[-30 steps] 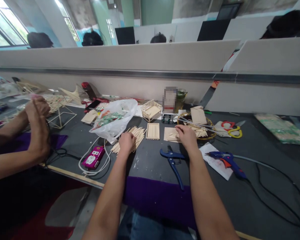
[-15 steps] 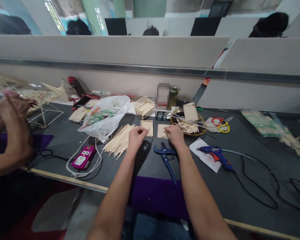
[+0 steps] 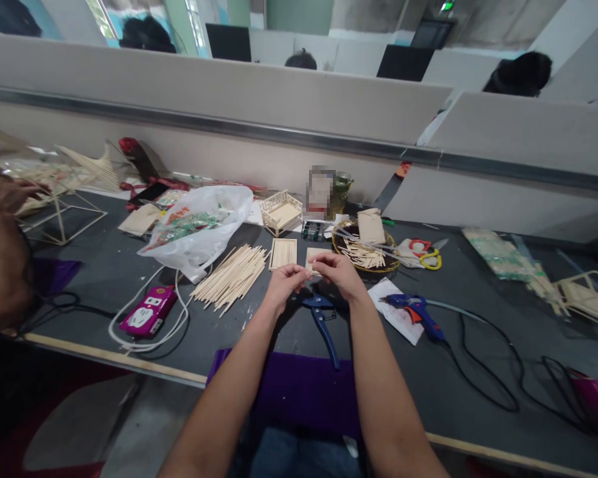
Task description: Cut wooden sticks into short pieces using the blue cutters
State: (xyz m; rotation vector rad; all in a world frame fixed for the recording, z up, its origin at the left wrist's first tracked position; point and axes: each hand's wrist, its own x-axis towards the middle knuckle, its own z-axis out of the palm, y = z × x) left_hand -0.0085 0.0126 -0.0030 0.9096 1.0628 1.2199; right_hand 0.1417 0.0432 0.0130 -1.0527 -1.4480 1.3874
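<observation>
My left hand (image 3: 286, 284) and my right hand (image 3: 339, 271) are close together, each with thumb and fingertips pinched. Whatever small thing they hold is too small to make out. Partly hidden behind my right hand lies a flat pale square pad (image 3: 313, 253). To its left is a small rectangular wooden frame (image 3: 284, 255) with thin sticks inside. A fan of loose wooden sticks (image 3: 232, 277) spreads to the left of my left hand. Just below both hands lies a blue-handled cutter (image 3: 323, 325).
Left are a white plastic bag (image 3: 199, 226) and a purple power strip (image 3: 149, 312). Right are a basket (image 3: 373, 269) of short sticks, scissors (image 3: 430, 255) and a blue glue gun (image 3: 418, 314) with its cord. A small stick model (image 3: 282, 212) stands behind. A co-worker's arm (image 3: 2, 252) is far left.
My hands have come together from apart, the right one leaving the pale pad and the left one the wooden frame's edge. The view has tilted and shifted slightly right.
</observation>
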